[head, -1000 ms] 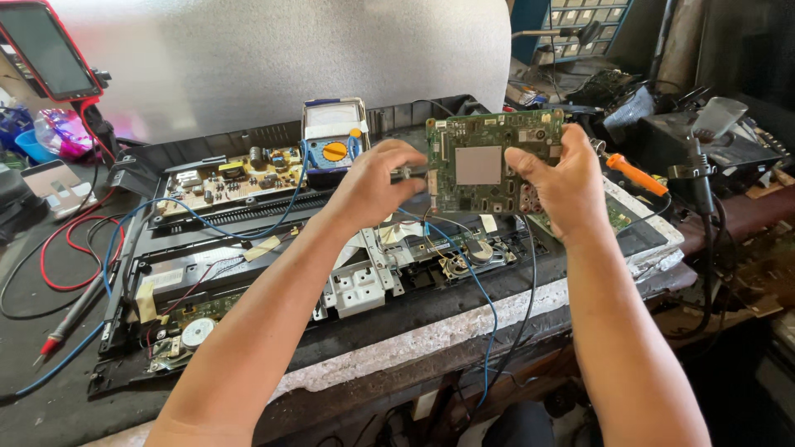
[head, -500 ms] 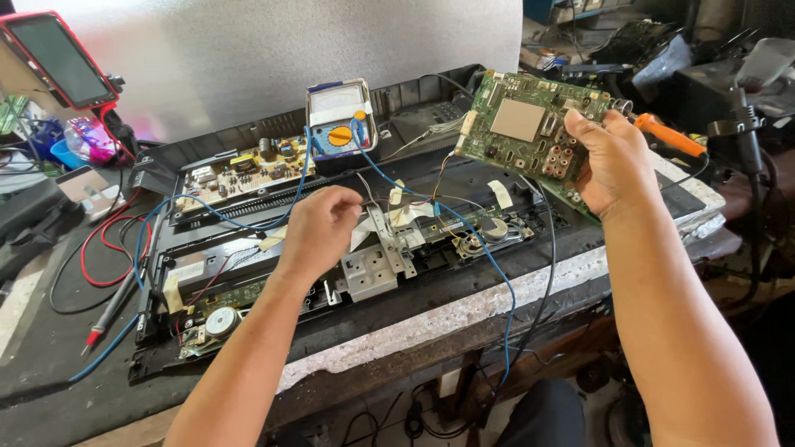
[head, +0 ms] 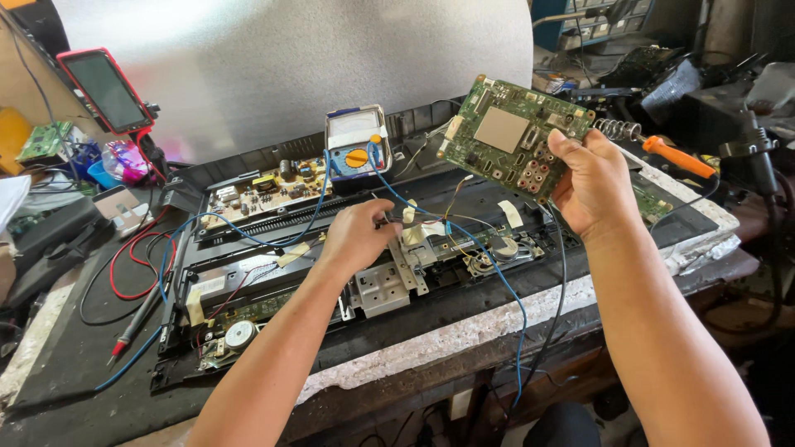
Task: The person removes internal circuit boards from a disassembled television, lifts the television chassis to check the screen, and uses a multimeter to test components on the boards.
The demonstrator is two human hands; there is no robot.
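Workbench w/ opened TV chassis; green circuit board is pinched by right hand, wires are pinched by left hand fingers.

Both bare forearms reach forward from the lower edge of the view. The left hand is low, palm facing down, its fingers curled and pinched together at the tips. The right hand is raised higher, the wrist bent back, the thumb on top and the fingers closed in a grip. The two hands are well apart.
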